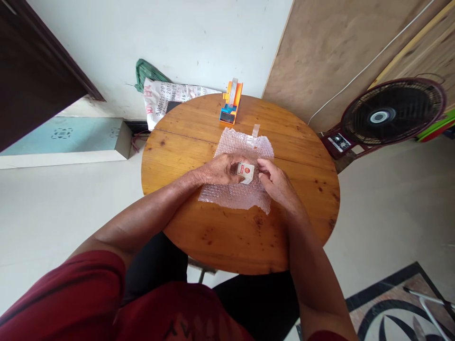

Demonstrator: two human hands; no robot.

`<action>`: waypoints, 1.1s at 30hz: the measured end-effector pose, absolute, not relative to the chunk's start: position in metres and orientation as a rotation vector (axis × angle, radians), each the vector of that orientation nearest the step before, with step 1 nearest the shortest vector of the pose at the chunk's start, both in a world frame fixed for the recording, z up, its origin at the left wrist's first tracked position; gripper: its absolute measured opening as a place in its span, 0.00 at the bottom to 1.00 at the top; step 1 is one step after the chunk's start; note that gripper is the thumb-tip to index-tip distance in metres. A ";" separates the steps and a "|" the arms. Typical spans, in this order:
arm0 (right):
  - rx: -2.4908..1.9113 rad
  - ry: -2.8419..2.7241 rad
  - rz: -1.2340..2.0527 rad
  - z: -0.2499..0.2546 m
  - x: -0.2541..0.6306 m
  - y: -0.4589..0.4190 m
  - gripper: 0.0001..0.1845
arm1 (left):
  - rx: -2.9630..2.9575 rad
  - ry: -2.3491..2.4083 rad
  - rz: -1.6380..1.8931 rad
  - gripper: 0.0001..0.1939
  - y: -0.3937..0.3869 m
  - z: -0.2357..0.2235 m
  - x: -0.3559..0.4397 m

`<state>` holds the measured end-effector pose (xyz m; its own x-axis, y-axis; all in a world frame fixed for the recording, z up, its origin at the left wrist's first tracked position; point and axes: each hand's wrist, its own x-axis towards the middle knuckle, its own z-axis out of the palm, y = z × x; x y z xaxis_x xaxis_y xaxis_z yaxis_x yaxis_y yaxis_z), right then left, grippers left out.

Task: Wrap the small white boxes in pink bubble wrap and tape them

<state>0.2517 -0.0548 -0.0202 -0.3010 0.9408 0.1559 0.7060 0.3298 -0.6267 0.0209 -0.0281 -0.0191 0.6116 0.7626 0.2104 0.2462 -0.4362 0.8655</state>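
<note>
A small white box (246, 172) with red print is in my left hand (223, 169), its fingers and thumb closed around the sides. Just right of the box is my right hand (279, 183), curled loosely, thumb and fingertips apart, with nothing visible between them. Beneath both hands a sheet of clear bubble wrap (234, 195) lies spread on the round wooden table (220, 237). A short strip of clear tape (255, 130) sticks out from the far edge of the wrap.
An orange and blue tape dispenser (231, 106) stands at the table's far side. Beyond the table's right edge is a dark red fan (391, 113). A printed white sack (154, 102) and a green bag (149, 71) rest against the wall behind.
</note>
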 end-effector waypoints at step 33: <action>-1.420 -1.953 0.616 -0.036 0.255 -0.034 0.23 | 2.779 1.185 0.191 0.18 -0.130 0.028 0.014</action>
